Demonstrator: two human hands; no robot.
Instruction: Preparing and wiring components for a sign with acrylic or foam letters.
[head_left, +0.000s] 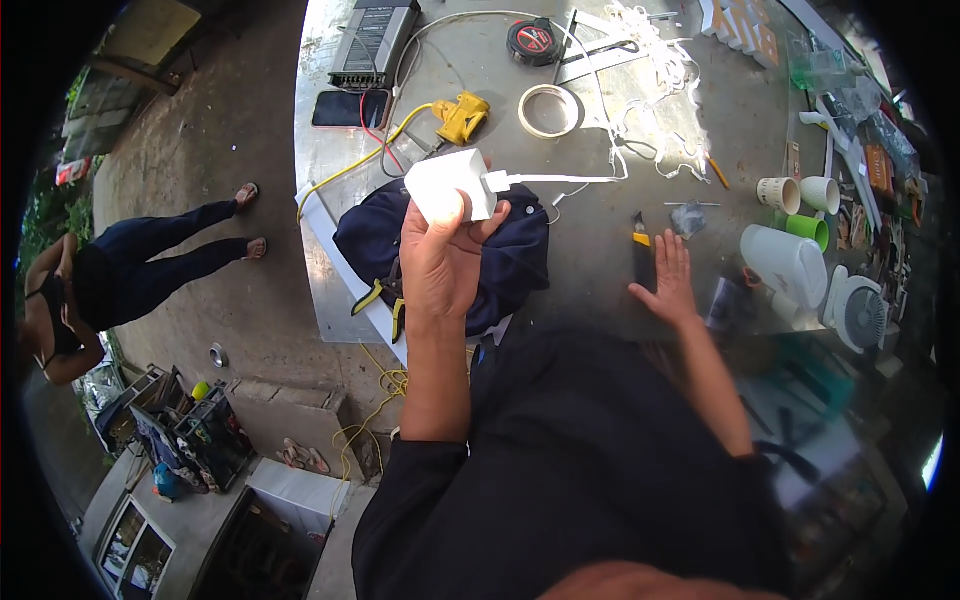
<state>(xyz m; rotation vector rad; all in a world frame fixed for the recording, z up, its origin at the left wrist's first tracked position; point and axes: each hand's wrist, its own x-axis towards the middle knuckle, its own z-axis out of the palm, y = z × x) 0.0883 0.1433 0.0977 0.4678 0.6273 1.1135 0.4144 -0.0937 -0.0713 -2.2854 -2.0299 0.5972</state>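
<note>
My left hand (445,240) is raised over the table, its fingers and thumb closed around a white power adapter (440,187). A white plug (496,181) sits in the adapter's right side, and its white cable (565,179) runs off to the right. Beneath that hand lies a bundle of dark blue cloth (515,255), with yellow-handled pliers (385,300) at its left. My right hand (673,280) rests flat on the metal table (590,290), fingers stretched out and holding nothing. Just left of its fingers is a black and yellow utility knife (642,250).
A tape roll (549,111), a tape measure (533,42), a yellow socket (462,118), a phone (350,109) and a black power unit (374,45) lie farther back. Cups (777,192), a white jug (784,265) and a small fan (860,312) stand at right. Another person (120,270) is at left.
</note>
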